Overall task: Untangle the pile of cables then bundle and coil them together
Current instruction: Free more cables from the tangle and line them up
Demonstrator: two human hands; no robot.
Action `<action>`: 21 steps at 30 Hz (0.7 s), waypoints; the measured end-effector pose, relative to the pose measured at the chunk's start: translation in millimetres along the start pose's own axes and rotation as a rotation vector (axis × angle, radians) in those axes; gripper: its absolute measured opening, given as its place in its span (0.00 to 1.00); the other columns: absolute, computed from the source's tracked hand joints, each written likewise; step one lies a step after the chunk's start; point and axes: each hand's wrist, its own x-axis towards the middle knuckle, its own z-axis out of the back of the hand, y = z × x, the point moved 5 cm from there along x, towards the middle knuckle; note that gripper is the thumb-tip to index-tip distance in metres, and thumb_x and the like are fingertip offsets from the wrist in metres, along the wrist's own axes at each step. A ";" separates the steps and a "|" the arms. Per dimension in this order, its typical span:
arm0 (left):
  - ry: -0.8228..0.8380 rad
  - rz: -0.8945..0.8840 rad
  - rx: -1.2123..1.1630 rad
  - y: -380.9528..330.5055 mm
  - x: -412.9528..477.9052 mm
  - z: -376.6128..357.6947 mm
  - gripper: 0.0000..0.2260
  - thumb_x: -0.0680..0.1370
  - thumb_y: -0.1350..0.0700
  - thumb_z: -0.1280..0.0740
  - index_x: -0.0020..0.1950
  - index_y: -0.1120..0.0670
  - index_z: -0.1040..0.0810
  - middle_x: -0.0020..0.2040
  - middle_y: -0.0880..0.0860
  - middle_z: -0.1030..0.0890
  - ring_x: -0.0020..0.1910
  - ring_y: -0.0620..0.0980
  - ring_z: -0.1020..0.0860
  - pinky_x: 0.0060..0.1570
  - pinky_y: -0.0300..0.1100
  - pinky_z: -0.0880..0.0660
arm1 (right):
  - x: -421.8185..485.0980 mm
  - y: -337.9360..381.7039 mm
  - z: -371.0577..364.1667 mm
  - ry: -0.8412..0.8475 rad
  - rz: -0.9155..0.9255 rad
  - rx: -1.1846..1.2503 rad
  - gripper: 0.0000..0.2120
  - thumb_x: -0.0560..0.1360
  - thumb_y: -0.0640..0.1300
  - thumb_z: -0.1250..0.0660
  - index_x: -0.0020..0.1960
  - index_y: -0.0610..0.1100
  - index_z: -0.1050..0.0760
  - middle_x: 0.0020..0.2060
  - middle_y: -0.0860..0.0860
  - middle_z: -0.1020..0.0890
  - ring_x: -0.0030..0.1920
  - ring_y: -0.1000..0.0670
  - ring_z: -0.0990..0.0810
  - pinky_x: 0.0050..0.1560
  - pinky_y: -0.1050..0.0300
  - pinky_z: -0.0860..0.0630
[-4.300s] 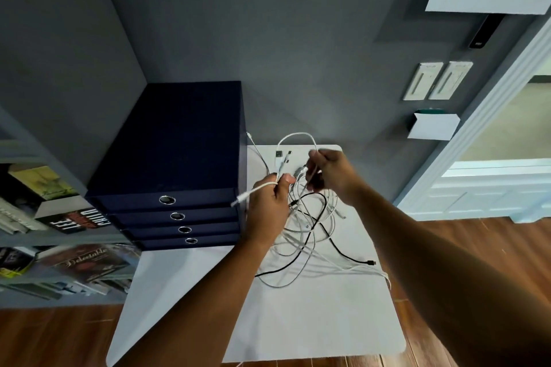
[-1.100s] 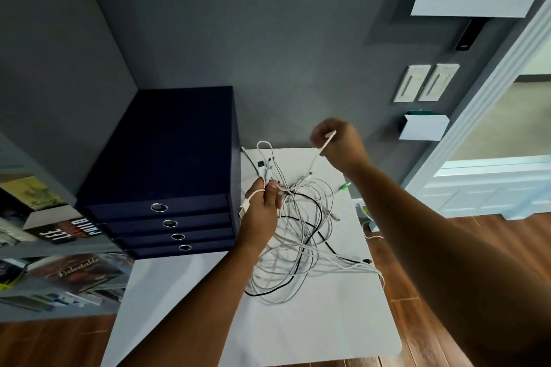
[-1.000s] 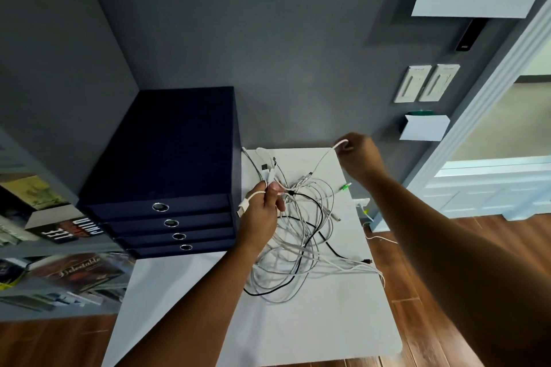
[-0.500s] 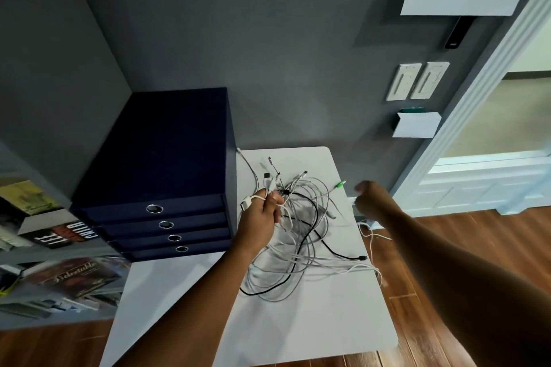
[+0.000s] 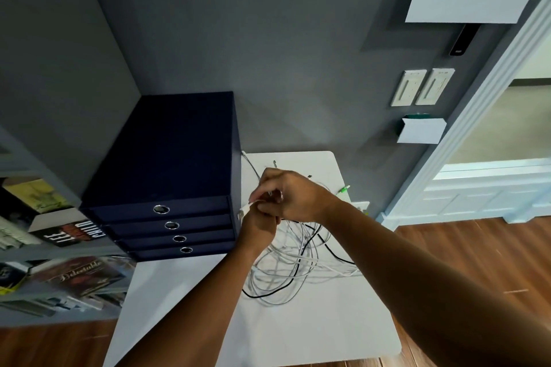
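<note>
A tangle of white cables with one black cable (image 5: 293,262) lies on the white table (image 5: 313,331). My left hand (image 5: 258,225) grips a bunch of cable ends above the pile, with a white plug sticking out to its left. Directly above it, my right hand (image 5: 290,194) has its fingers curled onto the same bunch, pinching cable ends at the left hand's top. A green-tipped connector (image 5: 344,188) lies just right of my right wrist.
A dark blue drawer cabinet (image 5: 179,164) stands on the table's left side, close to my hands. A bookshelf with books (image 5: 59,247) is at far left. The grey wall behind carries switches (image 5: 422,87); a white door frame (image 5: 477,128) and wooden floor lie right.
My right hand swung out to the right past the table edge, then came back left and now closes on the cable ends held by my left hand. The left hand stayed put.
</note>
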 end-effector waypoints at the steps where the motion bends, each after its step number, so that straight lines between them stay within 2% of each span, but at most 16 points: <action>1: 0.012 0.001 0.026 1.4 -0.8 0.1 0.17 0.82 0.68 0.45 0.37 0.53 0.30 0.32 0.50 0.28 0.32 0.47 0.31 0.33 0.40 0.33 | 0.1 -0.8 -2.5 0.003 -0.009 0.023 0.08 0.73 0.40 0.28 0.51 0.48 0.15 0.45 0.53 0.22 0.45 0.57 0.23 0.49 0.60 0.25; 4: 0.022 -0.063 0.026 3.2 -0.3 0.1 0.15 0.82 0.60 0.43 0.36 0.52 0.29 0.29 0.49 0.29 0.32 0.52 0.31 0.34 0.50 0.36 | 0.9 -2.2 -3.6 -0.032 -0.039 0.048 0.04 0.75 0.40 0.29 0.49 0.46 0.16 0.44 0.54 0.20 0.45 0.57 0.22 0.49 0.61 0.25; 6: 0.009 -0.078 -0.051 4.5 3.0 0.4 0.14 0.82 0.55 0.40 0.36 0.51 0.27 0.29 0.50 0.29 0.32 0.52 0.32 0.34 0.50 0.37 | 1.2 -2.3 0.4 -0.092 -0.058 0.098 0.03 0.76 0.39 0.30 0.48 0.43 0.18 0.42 0.53 0.18 0.43 0.56 0.21 0.47 0.60 0.24; 9: -0.005 -0.080 -0.019 0.6 1.6 4.3 0.14 0.81 0.45 0.37 0.36 0.47 0.27 0.25 0.46 0.33 0.27 0.48 0.38 0.30 0.45 0.40 | 1.3 -11.3 12.9 -0.263 -0.157 0.341 0.04 0.78 0.37 0.33 0.45 0.43 0.23 0.35 0.46 0.20 0.36 0.52 0.23 0.40 0.57 0.25; 13: 0.008 -0.067 -0.032 -6.4 -1.5 5.1 0.13 0.82 0.49 0.36 0.38 0.42 0.26 0.24 0.45 0.35 0.25 0.46 0.39 0.27 0.42 0.40 | -2.9 -30.0 26.9 -0.546 -0.309 0.656 0.07 0.81 0.37 0.37 0.45 0.43 0.29 0.30 0.50 0.26 0.31 0.49 0.24 0.34 0.55 0.26; 16: -0.012 -0.004 -0.185 -4.3 -3.1 6.1 0.13 0.85 0.52 0.41 0.42 0.48 0.24 0.26 0.44 0.36 0.24 0.44 0.41 0.25 0.37 0.43 | -7.7 -44.0 32.5 -0.721 -0.396 0.831 0.06 0.81 0.36 0.40 0.46 0.41 0.31 0.28 0.50 0.32 0.25 0.47 0.31 0.27 0.58 0.32; 18: -0.023 0.039 -0.257 -0.7 -2.1 7.7 0.16 0.86 0.52 0.44 0.43 0.54 0.24 0.28 0.47 0.38 0.24 0.44 0.42 0.24 0.34 0.45 | -11.4 -53.0 28.0 -0.721 -0.445 0.822 0.05 0.81 0.36 0.40 0.46 0.40 0.30 0.28 0.50 0.34 0.25 0.50 0.36 0.26 0.60 0.39; 21: -0.037 0.016 -0.215 -2.4 -1.6 8.9 0.17 0.86 0.51 0.45 0.42 0.55 0.25 0.28 0.48 0.38 0.24 0.45 0.41 0.23 0.34 0.43 | -18.6 -58.5 10.2 -0.626 -0.480 0.690 0.05 0.80 0.38 0.36 0.45 0.43 0.26 0.28 0.55 0.29 0.25 0.52 0.34 0.25 0.63 0.37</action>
